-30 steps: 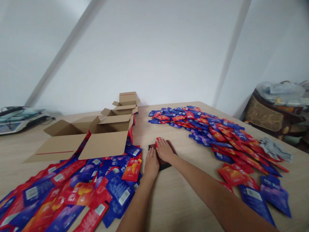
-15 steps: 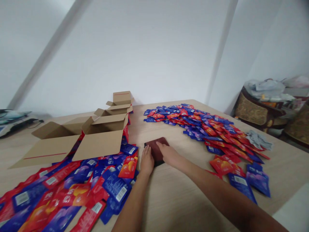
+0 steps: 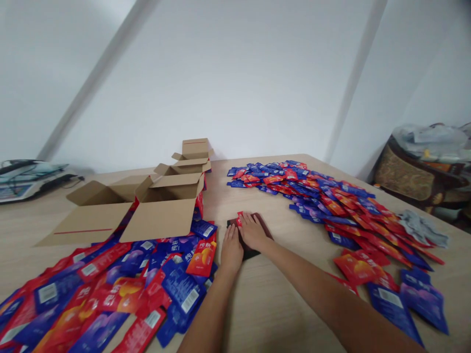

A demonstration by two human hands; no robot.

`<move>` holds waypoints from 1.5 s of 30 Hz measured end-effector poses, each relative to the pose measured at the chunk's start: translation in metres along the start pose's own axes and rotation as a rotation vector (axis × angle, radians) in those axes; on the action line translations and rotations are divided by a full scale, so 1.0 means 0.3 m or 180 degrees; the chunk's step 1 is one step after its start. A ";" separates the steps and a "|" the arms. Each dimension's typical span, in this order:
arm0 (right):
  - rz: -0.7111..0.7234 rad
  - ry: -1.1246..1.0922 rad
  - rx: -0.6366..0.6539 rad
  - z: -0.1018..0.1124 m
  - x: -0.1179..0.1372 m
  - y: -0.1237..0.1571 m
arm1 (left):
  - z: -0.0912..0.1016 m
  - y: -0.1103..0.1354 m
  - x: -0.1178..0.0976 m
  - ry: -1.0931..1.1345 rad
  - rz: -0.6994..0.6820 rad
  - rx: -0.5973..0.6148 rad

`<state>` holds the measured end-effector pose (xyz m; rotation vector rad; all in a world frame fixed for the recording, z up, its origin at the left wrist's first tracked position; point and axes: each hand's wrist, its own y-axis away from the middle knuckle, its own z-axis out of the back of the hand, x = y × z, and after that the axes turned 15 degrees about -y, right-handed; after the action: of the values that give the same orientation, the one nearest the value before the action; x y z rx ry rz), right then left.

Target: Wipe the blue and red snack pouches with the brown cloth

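A dark brown pad point(image 3: 265, 226) with a black edge lies on the table in the middle. My right hand point(image 3: 253, 233) rests on it, palm down with fingers stretched out. The red end of a pouch point(image 3: 239, 218) shows beneath those fingertips; my hand covers the rest. At the pad's left edge lies my left hand point(image 3: 231, 250), its fingers extended and flat. Close to its left, a heap of red and blue pouches point(image 3: 200, 257) spreads over the table.
Open cardboard boxes point(image 3: 162, 218) stand in a row on the left. A long pile of red and blue pouches point(image 3: 312, 189) curves along the right, with a grey cloth point(image 3: 423, 228) at its end. A scale-like device point(image 3: 33, 186) sits far left.
My right hand has gone from a pointing finger on the bare pad to lying flat over a red pouch there. My left hand stays at the pad's edge. The view has turned slightly left.
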<state>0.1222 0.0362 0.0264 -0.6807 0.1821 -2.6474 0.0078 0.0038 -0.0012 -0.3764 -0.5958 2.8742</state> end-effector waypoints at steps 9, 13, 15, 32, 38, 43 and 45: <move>0.0084 0.0125 0.0352 0.049 0.017 0.095 | 0.017 0.001 0.006 0.0095 0.0137 0.0014; 0.0175 0.0162 0.0862 0.137 0.029 0.166 | -0.003 -0.002 0.020 0.0060 0.0036 -0.0123; -0.0018 0.0053 0.0802 0.194 0.033 0.154 | -0.009 -0.002 0.022 0.0040 0.0011 -0.0174; -0.0365 -0.0010 -0.0350 -0.019 0.002 0.026 | 0.011 0.001 0.002 -0.0149 0.0092 0.0056; -0.0635 0.0477 -0.0388 0.113 -0.101 0.070 | 0.027 0.002 -0.004 -0.0191 0.0040 0.0138; -0.0918 0.0740 -0.0341 0.219 -0.072 0.089 | 0.026 0.001 -0.004 -0.0178 0.0044 0.0111; -0.0807 0.0588 -0.0409 0.258 -0.024 0.077 | 0.021 0.001 -0.001 -0.0179 0.0029 0.0087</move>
<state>0.1736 0.0160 0.0856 -0.5278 0.3408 -2.9641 0.0063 0.0013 0.0043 -0.2957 -0.5647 2.9069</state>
